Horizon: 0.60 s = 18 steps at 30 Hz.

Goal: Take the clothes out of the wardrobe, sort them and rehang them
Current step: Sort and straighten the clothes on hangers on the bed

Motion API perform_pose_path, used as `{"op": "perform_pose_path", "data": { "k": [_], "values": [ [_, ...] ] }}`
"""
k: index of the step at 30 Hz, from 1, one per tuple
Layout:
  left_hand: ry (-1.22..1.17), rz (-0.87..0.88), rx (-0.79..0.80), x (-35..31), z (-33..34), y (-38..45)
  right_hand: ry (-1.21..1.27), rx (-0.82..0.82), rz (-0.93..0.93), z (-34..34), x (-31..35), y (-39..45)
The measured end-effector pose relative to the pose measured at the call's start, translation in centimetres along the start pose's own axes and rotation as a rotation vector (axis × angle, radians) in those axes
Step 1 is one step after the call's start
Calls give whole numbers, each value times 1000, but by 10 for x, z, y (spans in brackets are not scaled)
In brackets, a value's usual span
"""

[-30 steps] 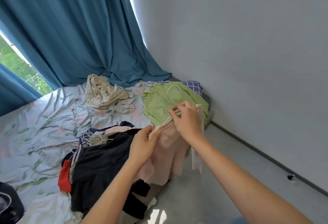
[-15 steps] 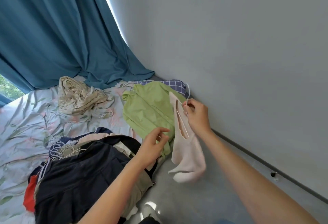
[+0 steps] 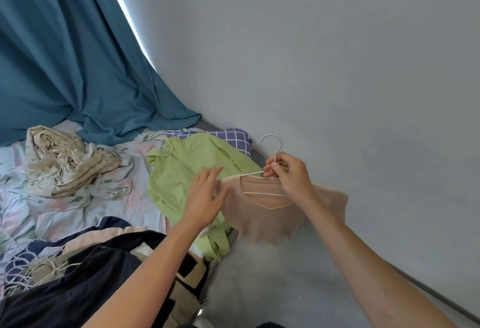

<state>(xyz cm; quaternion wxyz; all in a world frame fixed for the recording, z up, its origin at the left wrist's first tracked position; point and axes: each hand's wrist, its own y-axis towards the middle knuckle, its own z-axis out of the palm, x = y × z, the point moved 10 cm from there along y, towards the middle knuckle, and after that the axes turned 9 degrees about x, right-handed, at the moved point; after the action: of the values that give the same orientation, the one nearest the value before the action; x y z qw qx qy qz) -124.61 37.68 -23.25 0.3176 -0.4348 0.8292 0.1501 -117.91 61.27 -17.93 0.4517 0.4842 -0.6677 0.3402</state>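
Observation:
A pale pink top [image 3: 270, 217] hangs on a white wire hanger [image 3: 270, 143], held in the air beyond the bed's right edge. My right hand [image 3: 291, 175] is shut on the hanger just below its hook. Spread flat with fingers apart, my left hand [image 3: 207, 197] touches the pink top's left shoulder and holds nothing. Behind it a light green shirt [image 3: 189, 171] lies spread on the bed. A heap of dark clothes [image 3: 85, 278] with several white hangers [image 3: 28, 268] lies at the lower left.
The bed has a floral sheet [image 3: 65, 213]. A crumpled cream cloth [image 3: 59, 161] lies at its far left, a checked purple pillow [image 3: 231, 138] near the wall. Teal curtains [image 3: 65, 55] hang behind. The grey wall [image 3: 337, 68] and grey floor [image 3: 272, 288] are on the right.
The pink top has swung from hanging edge-on to facing me, spread on its hanger. My left hand moved up and right onto its shoulder. The view shifted right.

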Motion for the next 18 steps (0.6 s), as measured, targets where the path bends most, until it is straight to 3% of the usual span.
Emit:
{"op": "perform_pose_path", "data": {
  "k": [6,11,18],
  "values": [
    [-48,-51,142,44,10,51,-57,139,-5,43,1,69],
    [-307,-222,54,101,9,78,-61,279,-24,88,-13,147],
    [-443,-496,-92,200,24,141,-66,547,39,172,-72,282]
  ]
}}
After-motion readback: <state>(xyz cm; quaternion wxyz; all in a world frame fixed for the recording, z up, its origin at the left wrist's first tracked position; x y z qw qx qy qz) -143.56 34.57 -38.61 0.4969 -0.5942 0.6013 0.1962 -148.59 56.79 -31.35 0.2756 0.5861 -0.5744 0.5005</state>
